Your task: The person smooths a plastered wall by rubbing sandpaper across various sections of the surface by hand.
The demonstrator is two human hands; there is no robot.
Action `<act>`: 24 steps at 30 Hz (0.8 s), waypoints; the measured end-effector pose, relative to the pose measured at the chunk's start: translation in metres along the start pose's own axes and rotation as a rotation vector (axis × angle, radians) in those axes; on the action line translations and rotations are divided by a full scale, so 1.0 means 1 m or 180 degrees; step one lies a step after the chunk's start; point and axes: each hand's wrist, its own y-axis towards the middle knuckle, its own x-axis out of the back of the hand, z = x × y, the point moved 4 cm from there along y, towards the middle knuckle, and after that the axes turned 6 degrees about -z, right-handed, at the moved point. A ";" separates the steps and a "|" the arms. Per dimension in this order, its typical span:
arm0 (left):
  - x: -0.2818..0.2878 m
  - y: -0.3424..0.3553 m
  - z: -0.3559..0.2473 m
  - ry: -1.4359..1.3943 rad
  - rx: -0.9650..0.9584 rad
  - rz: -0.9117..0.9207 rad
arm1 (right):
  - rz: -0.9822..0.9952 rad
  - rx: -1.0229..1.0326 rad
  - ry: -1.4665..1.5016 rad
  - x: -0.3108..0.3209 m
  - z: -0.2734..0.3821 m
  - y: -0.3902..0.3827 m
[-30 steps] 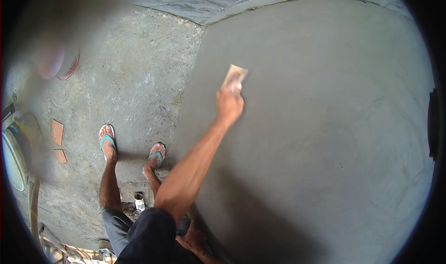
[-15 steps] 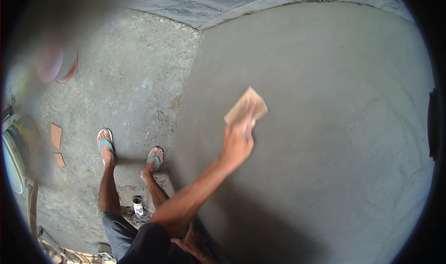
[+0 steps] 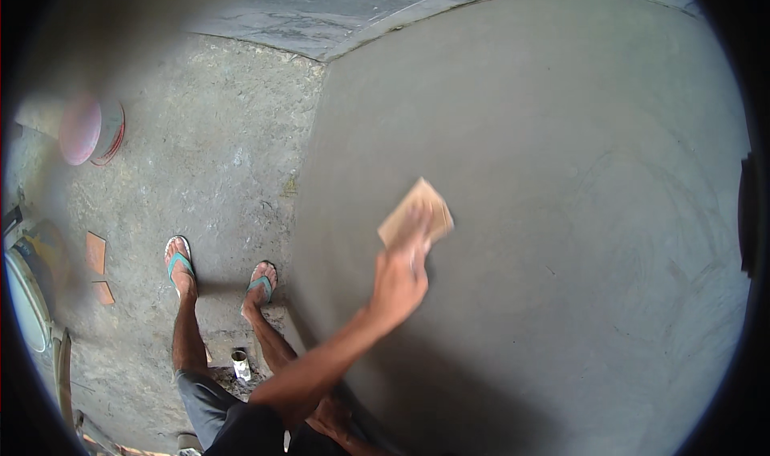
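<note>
Sandals (image 3: 183, 257) number two; left hand (image 3: 401, 283) holds one tan block (image 3: 403, 222).

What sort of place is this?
Probably a building or repair site, judging by the broad grey surface resembling cement, the flat tan block held over it, and the rough, stained floor.

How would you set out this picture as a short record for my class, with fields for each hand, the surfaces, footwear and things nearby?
Left hand: gripping a flat tan block, fingers over its face
Right hand: near the lower edge, beside dark clothing; its grip is unclear
Working surface: smooth grey surface around the block
Ground: rough grey floor, on the left
Footwear: flip-flops with teal straps
Nearby: two orange-brown pieces; small can between the legs
</note>
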 end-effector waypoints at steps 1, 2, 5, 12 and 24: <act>0.003 -0.043 -0.027 -0.0102 0.0084 0.0305 | -0.0048 -0.0017 0.0008 0.004 -0.004 0.001; 0.001 -0.040 -0.034 -0.0117 0.0056 0.0299 | -0.0104 -0.0043 0.0021 0.006 -0.005 0.001; 0.000 -0.005 -0.021 -0.0101 -0.0103 0.0242 | -0.0157 -0.0076 0.0055 -0.002 0.003 -0.008; -0.002 0.061 0.013 0.0154 -0.0395 -0.0035 | -0.0167 -0.0002 0.0057 -0.015 0.004 -0.007; -0.014 0.137 -0.007 0.0338 0.0729 0.0256 | -0.0167 0.0061 0.0111 -0.012 0.003 -0.008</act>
